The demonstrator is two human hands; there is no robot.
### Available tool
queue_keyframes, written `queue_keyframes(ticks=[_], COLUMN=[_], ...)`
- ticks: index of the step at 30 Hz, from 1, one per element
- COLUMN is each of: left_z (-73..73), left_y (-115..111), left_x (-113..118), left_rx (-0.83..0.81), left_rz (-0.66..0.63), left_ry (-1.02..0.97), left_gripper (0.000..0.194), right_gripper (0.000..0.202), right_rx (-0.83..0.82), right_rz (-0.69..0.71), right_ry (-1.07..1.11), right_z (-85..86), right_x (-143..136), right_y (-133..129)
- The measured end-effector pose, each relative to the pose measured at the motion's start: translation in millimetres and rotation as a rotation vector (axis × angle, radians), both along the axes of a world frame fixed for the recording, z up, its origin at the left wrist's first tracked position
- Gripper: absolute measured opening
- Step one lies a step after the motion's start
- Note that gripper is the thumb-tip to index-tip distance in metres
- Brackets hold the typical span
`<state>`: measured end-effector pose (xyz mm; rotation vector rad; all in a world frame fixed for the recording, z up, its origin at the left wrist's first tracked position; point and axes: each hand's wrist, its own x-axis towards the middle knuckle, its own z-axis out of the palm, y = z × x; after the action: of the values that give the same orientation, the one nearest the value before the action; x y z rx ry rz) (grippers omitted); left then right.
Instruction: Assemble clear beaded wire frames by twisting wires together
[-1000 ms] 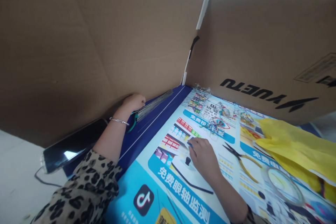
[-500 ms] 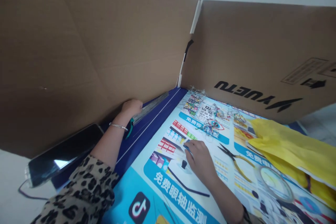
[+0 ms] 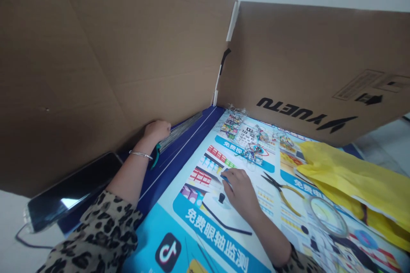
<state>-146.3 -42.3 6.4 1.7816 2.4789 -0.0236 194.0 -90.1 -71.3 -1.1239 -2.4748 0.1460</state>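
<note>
My left hand (image 3: pixel 156 131) is closed beside the left cardboard wall, against a bundle of thin grey wires (image 3: pixel 182 130). Its fingertips are hidden, so what they grip does not show. A green strip (image 3: pixel 156 156) lies by that wrist. Over the printed sheet (image 3: pixel 166 217), my right hand (image 3: pixel 238 187) is curled, thumb and fingers pinched on a small blue object (image 3: pixel 225 175) whose kind I cannot make out. Pliers with yellow handles (image 3: pixel 282 187) lie spread to its right. Beyond it sit tangled, colourful small pieces with wires (image 3: pixel 256 152).
Tall cardboard walls (image 3: pixel 288 59) meet at the far corner. A phone (image 3: pixel 75 190) with a cable lies at the left. To the right are a roll of clear tape (image 3: pixel 328 217) and a yellow sheet or bag (image 3: pixel 355 175). Loose wires (image 3: pixel 205 251) lie near the front.
The view has shifted slightly, so everything appears a little further left. Both hands keep nearly the same places and poses.
</note>
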Motion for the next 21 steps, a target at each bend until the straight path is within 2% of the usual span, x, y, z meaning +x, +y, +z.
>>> queue_keyframes(ticks=[6, 13, 21], left_z=[0.3, -14.8, -18.2], left_y=[1, 8, 6], left_x=[1, 30, 55], left_rx=[0.029, -0.071, -0.147], left_rz=[-0.030, -0.196, -0.185], left_ry=[-0.039, -0.133, -0.043], left_gripper=[0.028, 0.016, 0.021], right_gripper=[0.021, 0.022, 0.021], right_rx=[-0.005, -0.003, -0.020], right_rz=[-0.001, 0.003, -0.005], right_ry=[0.006, 0.002, 0.016], right_z=[-0.6, -0.2, 4.8], right_x=[0, 0, -1], right_y=[1, 1, -1])
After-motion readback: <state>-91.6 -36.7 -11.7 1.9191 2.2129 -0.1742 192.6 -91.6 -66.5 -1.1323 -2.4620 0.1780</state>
